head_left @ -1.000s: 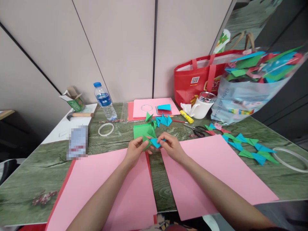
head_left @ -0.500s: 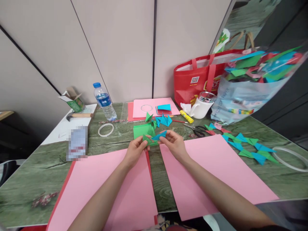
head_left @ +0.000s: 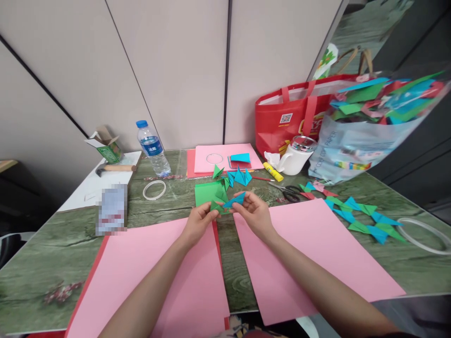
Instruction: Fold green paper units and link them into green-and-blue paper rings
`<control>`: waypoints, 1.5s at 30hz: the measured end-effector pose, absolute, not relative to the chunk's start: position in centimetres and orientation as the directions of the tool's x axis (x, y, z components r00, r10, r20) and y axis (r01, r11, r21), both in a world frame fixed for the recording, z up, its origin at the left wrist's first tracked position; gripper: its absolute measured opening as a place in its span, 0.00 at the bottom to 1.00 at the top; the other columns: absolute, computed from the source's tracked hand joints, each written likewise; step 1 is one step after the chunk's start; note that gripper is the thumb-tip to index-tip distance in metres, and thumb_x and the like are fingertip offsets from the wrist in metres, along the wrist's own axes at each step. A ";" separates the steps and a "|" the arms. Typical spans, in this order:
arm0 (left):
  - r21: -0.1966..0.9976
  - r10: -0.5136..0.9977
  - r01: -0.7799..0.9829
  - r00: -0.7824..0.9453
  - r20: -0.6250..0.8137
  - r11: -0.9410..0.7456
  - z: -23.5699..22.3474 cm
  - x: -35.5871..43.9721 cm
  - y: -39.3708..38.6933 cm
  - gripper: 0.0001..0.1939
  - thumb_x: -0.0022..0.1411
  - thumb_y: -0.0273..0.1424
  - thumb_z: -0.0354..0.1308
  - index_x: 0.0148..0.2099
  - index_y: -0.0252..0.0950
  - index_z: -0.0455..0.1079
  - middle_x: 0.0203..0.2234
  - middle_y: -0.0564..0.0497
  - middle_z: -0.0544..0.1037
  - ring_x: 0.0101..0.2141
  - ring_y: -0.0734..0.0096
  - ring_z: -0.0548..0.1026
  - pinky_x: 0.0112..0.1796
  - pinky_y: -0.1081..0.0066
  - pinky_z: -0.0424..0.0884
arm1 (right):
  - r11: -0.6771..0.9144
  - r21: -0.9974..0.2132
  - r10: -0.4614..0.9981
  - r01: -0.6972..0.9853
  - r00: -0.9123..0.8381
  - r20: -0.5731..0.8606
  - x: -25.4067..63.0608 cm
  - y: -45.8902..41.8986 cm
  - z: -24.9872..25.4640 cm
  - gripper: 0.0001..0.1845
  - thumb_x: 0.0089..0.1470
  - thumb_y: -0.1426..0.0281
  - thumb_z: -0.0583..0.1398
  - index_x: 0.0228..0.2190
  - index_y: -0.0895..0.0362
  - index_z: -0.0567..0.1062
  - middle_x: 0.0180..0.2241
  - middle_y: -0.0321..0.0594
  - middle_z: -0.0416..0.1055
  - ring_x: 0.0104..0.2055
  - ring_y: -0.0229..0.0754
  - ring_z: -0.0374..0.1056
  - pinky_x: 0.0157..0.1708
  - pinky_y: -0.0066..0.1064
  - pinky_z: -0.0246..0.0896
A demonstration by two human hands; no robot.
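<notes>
My left hand (head_left: 200, 222) pinches a green folded paper piece (head_left: 215, 205) between thumb and fingers. Close beside it, my right hand (head_left: 254, 213) is closed on a blue folded paper piece (head_left: 235, 201), whose left tip meets the green one; whether they are joined I cannot tell. Just behind lies a stack of green paper (head_left: 204, 189). Blue folded pieces (head_left: 241, 176) and a green folded piece (head_left: 217, 171) stand farther back. On the right, a chain of green and blue folded pieces (head_left: 362, 216) curves across the table.
Large pink sheets lie left (head_left: 151, 277) and right (head_left: 310, 253) under my forearms. Scissors (head_left: 291, 192), a glue stick (head_left: 273, 172), a white mug (head_left: 296, 157) and a red bag (head_left: 278, 124) stand back right. A water bottle (head_left: 153, 148), tape roll (head_left: 154, 190) and hammer (head_left: 116, 168) are left.
My hands stay close together over the same spot. The blue piece tilts slightly more upward at its right end, showing more of its face. The view has shifted slightly.
</notes>
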State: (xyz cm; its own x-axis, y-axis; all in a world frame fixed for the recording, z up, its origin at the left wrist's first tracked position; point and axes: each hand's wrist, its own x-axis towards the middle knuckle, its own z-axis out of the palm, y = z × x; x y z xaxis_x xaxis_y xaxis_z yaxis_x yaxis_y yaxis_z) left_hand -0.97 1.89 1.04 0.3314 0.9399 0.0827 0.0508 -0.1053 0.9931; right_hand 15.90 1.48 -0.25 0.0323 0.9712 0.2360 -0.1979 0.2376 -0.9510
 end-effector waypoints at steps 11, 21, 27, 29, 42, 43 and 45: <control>0.985 0.936 0.092 0.335 0.108 -0.146 0.7 -1.1 2.0 0.13 0.56 0.33 0.53 0.43 0.35 0.71 0.25 0.53 0.71 0.27 0.72 0.65 0.33 0.74 0.61 | 0.290 -0.942 0.957 -0.169 0.019 0.291 16.0 1.2 -0.1 0.11 0.47 0.65 0.61 0.34 0.55 0.68 0.31 0.38 0.71 0.32 0.40 0.71 0.35 0.36 0.69; 0.986 0.945 0.106 0.315 0.088 -0.128 1.1 -0.9 1.7 0.14 0.56 0.34 0.54 0.43 0.36 0.71 0.24 0.53 0.72 0.28 0.71 0.67 0.33 0.72 0.63 | 0.310 -0.947 0.951 -0.086 0.028 0.309 15.9 1.1 -0.3 0.13 0.47 0.65 0.61 0.35 0.54 0.67 0.31 0.38 0.71 0.32 0.42 0.72 0.34 0.36 0.70; 0.985 0.952 0.110 0.292 0.093 -0.130 1.0 -0.8 1.7 0.10 0.56 0.34 0.53 0.37 0.35 0.72 0.23 0.53 0.71 0.27 0.72 0.67 0.33 0.73 0.63 | 0.309 -0.945 0.951 -0.103 0.040 0.307 15.9 0.9 -0.3 0.12 0.47 0.67 0.61 0.35 0.54 0.68 0.30 0.37 0.71 0.32 0.42 0.72 0.33 0.35 0.69; 0.985 0.954 0.108 0.284 0.096 -0.132 1.0 -0.8 1.7 0.09 0.56 0.34 0.54 0.34 0.35 0.72 0.23 0.54 0.71 0.27 0.73 0.67 0.33 0.73 0.63 | 0.310 -0.946 0.951 -0.098 0.045 0.307 15.9 0.9 -0.3 0.12 0.47 0.67 0.61 0.35 0.54 0.68 0.29 0.37 0.71 0.32 0.42 0.72 0.33 0.35 0.69; 0.990 0.950 0.102 0.306 0.065 -0.101 0.3 -0.8 1.9 0.13 0.58 0.34 0.51 0.44 0.33 0.69 0.23 0.54 0.69 0.26 0.74 0.64 0.31 0.75 0.60 | 0.311 -0.944 0.950 -0.108 0.050 0.307 15.7 1.1 -0.3 0.12 0.46 0.68 0.61 0.35 0.55 0.67 0.30 0.37 0.70 0.33 0.40 0.71 0.34 0.34 0.70; 0.989 0.949 0.112 0.308 0.062 -0.101 0.3 -0.8 1.9 0.13 0.58 0.34 0.51 0.43 0.33 0.69 0.23 0.54 0.68 0.26 0.74 0.64 0.31 0.75 0.60 | 0.317 -0.942 0.948 -0.113 0.050 0.313 15.6 1.0 -0.3 0.13 0.47 0.68 0.61 0.37 0.55 0.66 0.30 0.37 0.69 0.33 0.40 0.71 0.34 0.34 0.70; 0.988 0.948 0.118 0.314 0.058 -0.099 0.3 -0.8 1.9 0.13 0.58 0.34 0.51 0.42 0.33 0.69 0.23 0.54 0.68 0.26 0.74 0.64 0.31 0.75 0.60 | 0.338 -0.934 0.941 -0.114 0.066 0.333 15.6 1.0 -0.4 0.18 0.47 0.69 0.61 0.41 0.54 0.65 0.30 0.36 0.68 0.33 0.38 0.70 0.34 0.34 0.70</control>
